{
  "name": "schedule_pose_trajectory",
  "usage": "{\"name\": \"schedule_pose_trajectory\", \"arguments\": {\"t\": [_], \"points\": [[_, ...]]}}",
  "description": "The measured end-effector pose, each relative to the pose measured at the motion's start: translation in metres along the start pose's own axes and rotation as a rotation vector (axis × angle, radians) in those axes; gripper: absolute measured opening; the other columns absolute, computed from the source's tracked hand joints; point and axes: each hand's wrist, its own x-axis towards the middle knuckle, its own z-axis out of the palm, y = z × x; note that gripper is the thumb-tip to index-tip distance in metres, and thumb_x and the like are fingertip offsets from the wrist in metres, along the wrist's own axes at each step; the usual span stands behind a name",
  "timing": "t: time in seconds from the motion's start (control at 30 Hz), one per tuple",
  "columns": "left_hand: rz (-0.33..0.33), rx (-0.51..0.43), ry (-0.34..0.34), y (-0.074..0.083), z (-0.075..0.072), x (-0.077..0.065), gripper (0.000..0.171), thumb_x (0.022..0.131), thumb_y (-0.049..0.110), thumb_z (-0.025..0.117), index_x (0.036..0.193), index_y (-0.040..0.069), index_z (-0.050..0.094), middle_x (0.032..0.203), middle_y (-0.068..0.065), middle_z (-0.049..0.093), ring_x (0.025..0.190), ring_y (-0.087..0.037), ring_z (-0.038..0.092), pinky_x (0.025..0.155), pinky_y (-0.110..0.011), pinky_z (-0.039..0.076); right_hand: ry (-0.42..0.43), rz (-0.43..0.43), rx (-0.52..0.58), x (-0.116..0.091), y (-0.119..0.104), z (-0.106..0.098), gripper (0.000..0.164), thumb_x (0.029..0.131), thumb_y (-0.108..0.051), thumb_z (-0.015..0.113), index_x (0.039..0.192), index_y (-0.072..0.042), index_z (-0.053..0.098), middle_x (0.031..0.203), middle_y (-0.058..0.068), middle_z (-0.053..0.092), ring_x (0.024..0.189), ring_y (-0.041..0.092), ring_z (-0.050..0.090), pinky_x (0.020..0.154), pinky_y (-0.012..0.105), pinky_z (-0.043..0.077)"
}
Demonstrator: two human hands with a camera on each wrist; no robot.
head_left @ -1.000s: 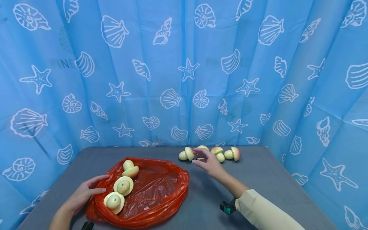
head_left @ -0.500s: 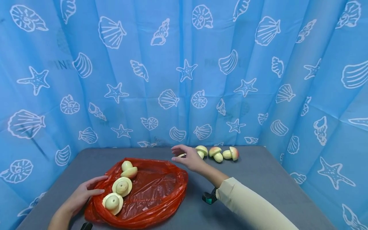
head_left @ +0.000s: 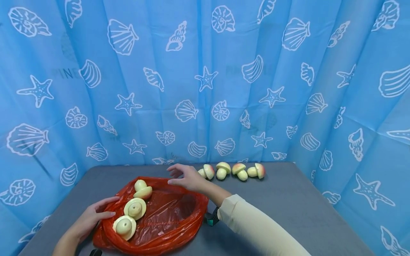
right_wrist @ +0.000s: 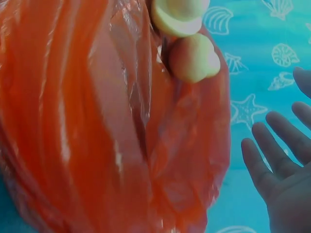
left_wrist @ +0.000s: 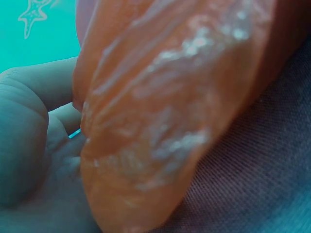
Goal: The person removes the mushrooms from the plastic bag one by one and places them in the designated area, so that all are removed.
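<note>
The right hand (head_left: 189, 179), spread and empty, has shifted from the table's (head_left: 288, 204) 4 mushrooms (head_left: 223, 170) to the bag (head_left: 173, 231) containing 3 mushrooms (head_left: 135, 209), joining the left hand (head_left: 92, 217), relaxed, seemingly ungripping, against its rim.

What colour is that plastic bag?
The bag is red and somewhat see-through, showing best in the head view.
</note>
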Motion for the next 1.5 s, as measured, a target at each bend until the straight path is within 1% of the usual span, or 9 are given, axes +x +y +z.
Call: {"name": "schedule_pose_trajectory", "arguments": {"t": [0.23,0.43,0.6,0.73,0.87,0.97,1.1,1.27,1.5], "points": [[-0.015,-0.013,0.005,0.000,0.000,0.000,0.064,0.093,0.022,0.065,0.146,-0.002,0.039,0.148,-0.029,0.034,0.133,-0.047,0.031,0.099,-0.051,0.044,-0.090,0.046,-0.016,0.013,-0.006,0.019,0.040,0.092,-0.025,0.069,0.129,-0.014,0.060,0.116,-0.001,0.065,0.102,0.013,0.062,0.083,0.025,0.052],[-0.010,0.000,0.005,0.001,0.000,-0.001,0.064,0.092,0.022,0.065,0.146,-0.002,0.040,0.147,-0.029,0.035,0.133,-0.047,0.032,0.098,-0.050,0.045,-0.162,0.063,-0.010,0.020,-0.007,0.036,0.044,0.091,-0.028,0.070,0.131,-0.014,0.059,0.122,0.004,0.063,0.108,0.016,0.060,0.081,0.024,0.051],[0.006,-0.003,0.001,0.002,-0.001,0.000,0.063,0.093,0.022,0.065,0.146,-0.001,0.040,0.147,-0.029,0.035,0.133,-0.046,0.032,0.097,-0.048,0.046,-0.208,0.094,-0.007,0.026,-0.005,0.050,0.046,0.091,-0.031,0.070,0.132,-0.016,0.059,0.124,0.004,0.062,0.108,0.013,0.060,0.086,0.025,0.050],[0.006,0.002,0.002,0.003,-0.002,0.000,0.064,0.092,0.022,0.066,0.146,-0.001,0.040,0.148,-0.029,0.034,0.134,-0.047,0.031,0.097,-0.047,0.046,-0.225,0.101,-0.019,0.031,-0.004,0.063,0.045,0.093,-0.036,0.067,0.133,-0.018,0.058,0.124,0.000,0.062,0.111,0.011,0.059,0.090,0.026,0.049],[0.009,-0.003,0.002,0.005,-0.001,-0.001,0.064,0.092,0.021,0.066,0.146,-0.001,0.040,0.149,-0.029,0.033,0.134,-0.045,0.031,0.094,-0.038,0.048,-0.226,0.124,-0.024,0.034,-0.004,0.076,0.044,0.093,-0.041,0.064,0.131,-0.021,0.059,0.124,-0.006,0.062,0.113,0.010,0.056,0.093,0.027,0.047],[0.009,-0.002,0.006,0.004,0.001,-0.001,0.065,0.092,0.021,0.066,0.146,-0.002,0.040,0.149,-0.029,0.032,0.134,-0.046,0.030,0.096,-0.040,0.047,-0.240,0.145,-0.017,0.035,-0.004,0.084,0.044,0.093,-0.042,0.064,0.131,-0.020,0.059,0.124,-0.008,0.061,0.112,0.008,0.055,0.094,0.028,0.046],[0.005,0.009,0.007,0.002,0.001,-0.001,0.065,0.092,0.022,0.066,0.146,-0.002,0.039,0.149,-0.029,0.032,0.135,-0.048,0.028,0.100,-0.050,0.044,-0.263,0.162,-0.006,0.038,-0.005,0.091,0.045,0.092,-0.041,0.064,0.131,-0.020,0.059,0.123,-0.010,0.060,0.109,0.006,0.055,0.093,0.027,0.046],[0.008,0.001,0.000,0.003,0.000,0.000,0.064,0.092,0.023,0.065,0.146,-0.002,0.039,0.149,-0.029,0.033,0.135,-0.046,0.029,0.099,-0.047,0.045,-0.288,0.154,0.009,0.040,-0.006,0.099,0.046,0.092,-0.040,0.065,0.131,-0.017,0.059,0.119,-0.011,0.060,0.106,0.004,0.055,0.090,0.024,0.047],[-0.012,-0.010,-0.003,0.003,0.001,-0.001,0.064,0.093,0.023,0.064,0.146,-0.002,0.039,0.148,-0.029,0.033,0.133,-0.046,0.031,0.098,-0.050,0.045,-0.301,0.119,0.016,0.039,-0.008,0.105,0.043,0.091,-0.032,0.069,0.129,-0.013,0.058,0.114,-0.011,0.060,0.100,0.002,0.055,0.084,0.020,0.047]]}}
